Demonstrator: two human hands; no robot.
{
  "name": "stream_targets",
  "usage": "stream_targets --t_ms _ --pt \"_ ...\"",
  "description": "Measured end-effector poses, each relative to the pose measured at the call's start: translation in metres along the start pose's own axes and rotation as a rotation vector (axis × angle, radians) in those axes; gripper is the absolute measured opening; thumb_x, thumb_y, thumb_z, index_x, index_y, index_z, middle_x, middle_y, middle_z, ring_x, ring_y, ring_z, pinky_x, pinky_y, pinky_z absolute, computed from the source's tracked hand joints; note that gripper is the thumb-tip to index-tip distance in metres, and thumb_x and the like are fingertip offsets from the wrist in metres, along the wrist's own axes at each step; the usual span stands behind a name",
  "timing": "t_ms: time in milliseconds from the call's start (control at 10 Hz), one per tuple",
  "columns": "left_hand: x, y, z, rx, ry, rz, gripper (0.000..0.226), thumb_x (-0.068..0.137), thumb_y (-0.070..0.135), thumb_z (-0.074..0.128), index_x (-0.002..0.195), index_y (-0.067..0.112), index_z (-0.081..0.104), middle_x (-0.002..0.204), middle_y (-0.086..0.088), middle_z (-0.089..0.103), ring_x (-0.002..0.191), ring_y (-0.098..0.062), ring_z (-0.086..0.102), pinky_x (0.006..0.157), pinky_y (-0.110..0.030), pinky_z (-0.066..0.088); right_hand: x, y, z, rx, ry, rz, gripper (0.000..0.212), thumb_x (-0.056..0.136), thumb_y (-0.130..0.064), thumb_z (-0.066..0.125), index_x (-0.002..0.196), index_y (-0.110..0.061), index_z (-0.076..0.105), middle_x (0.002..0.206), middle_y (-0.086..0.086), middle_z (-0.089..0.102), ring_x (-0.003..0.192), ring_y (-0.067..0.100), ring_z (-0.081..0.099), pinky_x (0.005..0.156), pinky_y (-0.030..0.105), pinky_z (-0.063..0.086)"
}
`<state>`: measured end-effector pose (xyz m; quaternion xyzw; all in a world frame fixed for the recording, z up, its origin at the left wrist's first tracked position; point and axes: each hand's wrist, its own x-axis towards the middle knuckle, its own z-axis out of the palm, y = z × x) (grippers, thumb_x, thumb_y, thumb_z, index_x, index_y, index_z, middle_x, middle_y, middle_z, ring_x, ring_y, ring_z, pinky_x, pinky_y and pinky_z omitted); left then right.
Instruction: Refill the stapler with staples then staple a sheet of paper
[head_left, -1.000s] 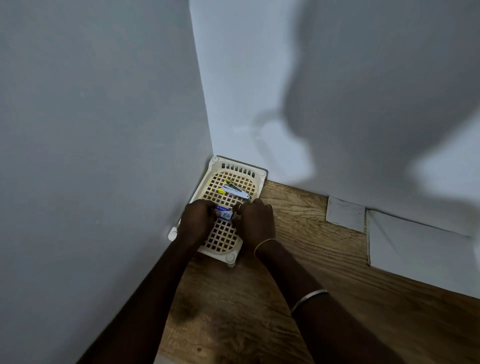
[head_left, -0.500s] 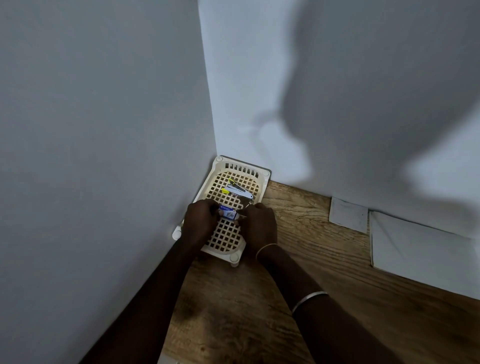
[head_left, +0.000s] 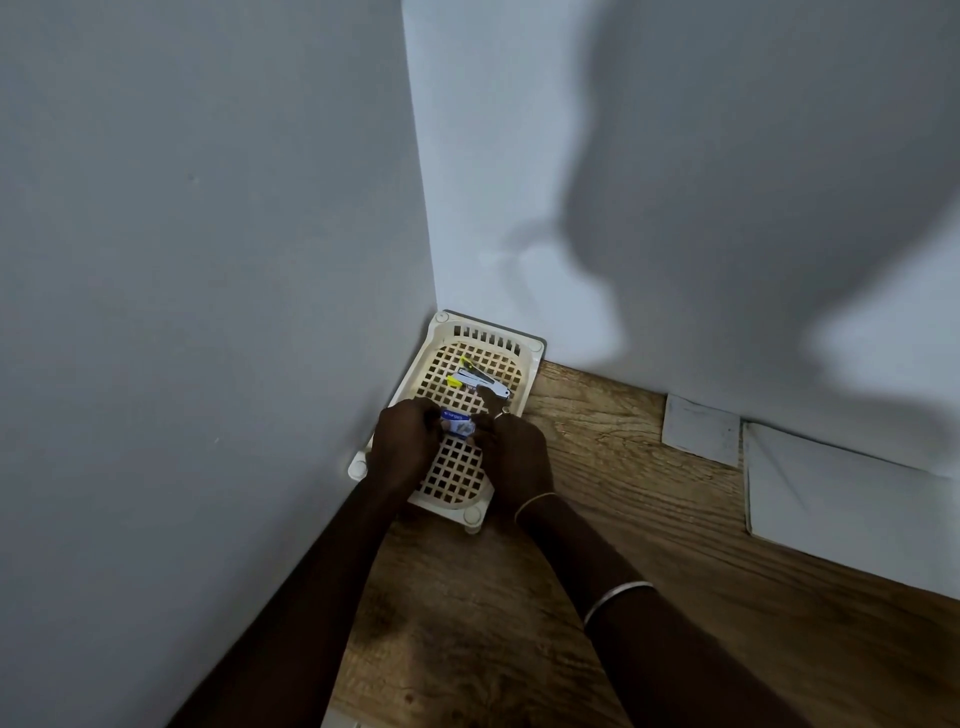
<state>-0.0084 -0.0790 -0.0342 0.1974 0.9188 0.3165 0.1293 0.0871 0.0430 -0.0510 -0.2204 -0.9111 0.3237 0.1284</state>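
Walls hem the tray left and behind; right side open.

Wooden table, brown grain, set into a corner between two pale walls. On it we find a cream lattice tray in the corner, and near the back wall, well apart from it, a small white sheet just beside a larger white sheet

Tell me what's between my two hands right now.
Head view: a small blue staple box, pinched between left hand and right hand, over the lattice tray.
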Motion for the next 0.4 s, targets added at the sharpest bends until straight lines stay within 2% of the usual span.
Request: stream_targets --t_ms 100,200,300,400 --pt "0.000 0.000 0.000 -0.001 0.007 0.003 0.023 0.096 0.021 0.064 0.114 0.011 0.075 0.110 -0.008 0.076 0.097 -0.022 0.072 0.091 -0.036 0.057 0.000 0.001 0.002 0.049 0.014 0.010 0.034 0.091 -0.012 0.065 0.125 -0.014 0.066 0.109 0.008 0.074 0.097 0.023 0.071 0.083 0.027 0.054" --pt "-0.001 0.001 0.000 0.013 0.004 0.022 0.024 0.095 0.020 0.065 0.115 0.010 0.075 0.111 -0.009 0.076 0.098 -0.023 0.071 0.093 -0.039 0.056 0.003 0.002 0.003 0.018 0.011 -0.019 0.043 0.090 -0.012 0.065 0.133 -0.016 0.060 0.118 0.005 0.070 0.102 0.019 0.068 0.082 0.016 0.045" --pt "-0.002 0.001 0.001 0.021 0.007 0.041 0.023 0.096 0.020 0.064 0.113 0.011 0.076 0.109 -0.009 0.077 0.096 -0.023 0.072 0.092 -0.038 0.057 0.004 0.005 0.000 0.038 0.020 -0.097 0.047 0.090 -0.015 0.062 0.137 -0.016 0.057 0.124 0.007 0.068 0.107 0.022 0.067 0.088 0.022 0.050" --pt "-0.004 0.002 0.000 0.032 0.033 0.036 0.023 0.097 0.021 0.063 0.114 0.013 0.076 0.108 -0.007 0.077 0.095 -0.022 0.072 0.089 -0.033 0.055 -0.002 0.008 -0.011 0.097 0.103 -0.111 0.050 0.091 -0.026 0.057 0.139 -0.013 0.054 0.131 0.010 0.065 0.115 0.022 0.064 0.097 0.031 0.053"
